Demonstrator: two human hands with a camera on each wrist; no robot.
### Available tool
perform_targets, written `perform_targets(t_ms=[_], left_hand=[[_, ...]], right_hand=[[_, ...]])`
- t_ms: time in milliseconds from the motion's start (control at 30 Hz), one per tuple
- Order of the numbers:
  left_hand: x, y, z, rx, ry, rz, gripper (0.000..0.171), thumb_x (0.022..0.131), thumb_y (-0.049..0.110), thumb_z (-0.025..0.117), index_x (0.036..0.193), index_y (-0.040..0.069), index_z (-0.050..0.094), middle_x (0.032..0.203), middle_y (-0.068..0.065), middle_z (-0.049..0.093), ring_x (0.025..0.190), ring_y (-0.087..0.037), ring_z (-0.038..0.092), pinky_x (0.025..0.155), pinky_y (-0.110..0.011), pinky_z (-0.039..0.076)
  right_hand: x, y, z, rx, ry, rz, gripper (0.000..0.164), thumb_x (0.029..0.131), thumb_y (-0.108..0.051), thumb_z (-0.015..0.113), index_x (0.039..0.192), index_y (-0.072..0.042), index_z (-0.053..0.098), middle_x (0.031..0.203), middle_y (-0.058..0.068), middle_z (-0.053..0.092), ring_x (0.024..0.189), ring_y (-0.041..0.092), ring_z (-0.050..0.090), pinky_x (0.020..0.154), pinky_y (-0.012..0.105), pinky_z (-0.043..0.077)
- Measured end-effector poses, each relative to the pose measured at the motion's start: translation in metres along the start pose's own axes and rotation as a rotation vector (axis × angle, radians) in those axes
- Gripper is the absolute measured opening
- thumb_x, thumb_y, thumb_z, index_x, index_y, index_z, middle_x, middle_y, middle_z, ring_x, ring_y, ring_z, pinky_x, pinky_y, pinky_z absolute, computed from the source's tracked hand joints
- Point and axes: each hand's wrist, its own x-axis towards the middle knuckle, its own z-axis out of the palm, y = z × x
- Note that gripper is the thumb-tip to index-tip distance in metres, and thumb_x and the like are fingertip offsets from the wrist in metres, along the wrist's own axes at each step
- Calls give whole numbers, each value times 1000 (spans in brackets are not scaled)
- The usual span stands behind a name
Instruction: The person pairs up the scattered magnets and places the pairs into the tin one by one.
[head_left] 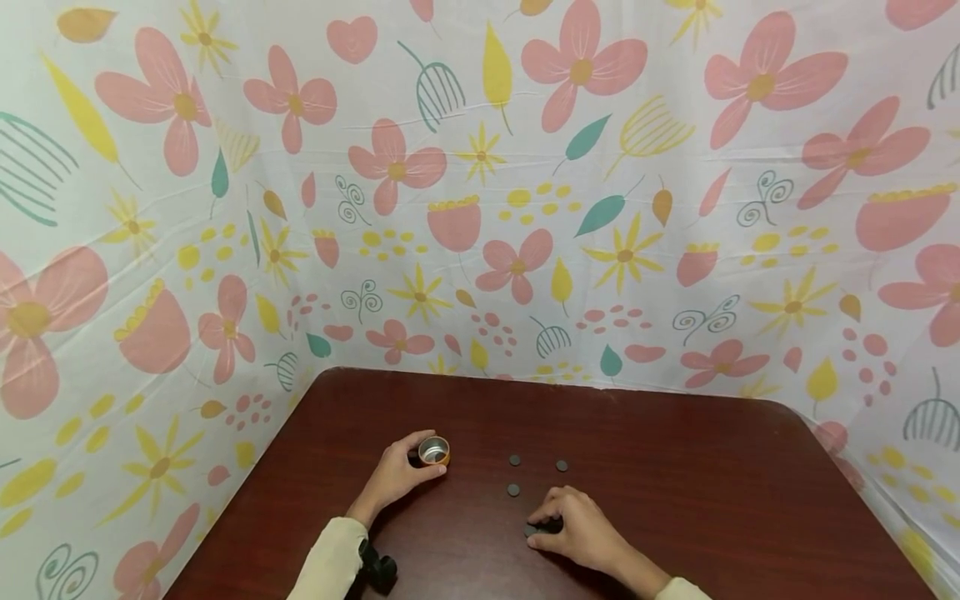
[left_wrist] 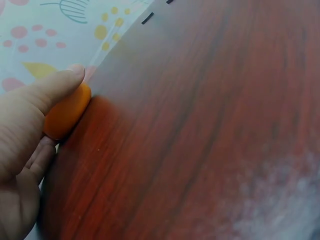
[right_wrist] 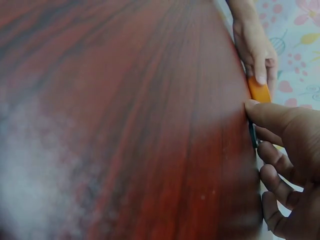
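Note:
In the head view my left hand (head_left: 399,472) grips a small round tin (head_left: 444,461) between thumb and fingers; its silvery inside faces up with something dark at the bottom. Seen in the left wrist view, the outer wall of the tin (left_wrist: 70,114) is orange. My right hand (head_left: 581,527) is low over the table, its thumb and forefinger at the two sides of a small dark disc (head_left: 530,530). That disc (right_wrist: 252,134) appears edge-on between thumb and fingers in the right wrist view. The other right fingers are bent.
Three more dark discs lie apart on the table between the hands and beyond the right one: a back-left disc (head_left: 514,460), a right disc (head_left: 562,466) and a nearer disc (head_left: 513,490). The brown table (head_left: 675,467) meets a flower-patterned cloth (head_left: 480,275) behind and at the sides.

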Motion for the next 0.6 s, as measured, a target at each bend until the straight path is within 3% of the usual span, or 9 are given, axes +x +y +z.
perform_targets(t_ms=[600], left_hand=[[0,1,-1,-11,1,-8,70,86,38,84,143,8,58,126,-2,68,106,-20,65,87,-34,53]], right_hand=[[1,-3,0,-37,35,-52,11,87,-33,84,93,-24,83,87,-21,64,80,0,53,67,24,44]])
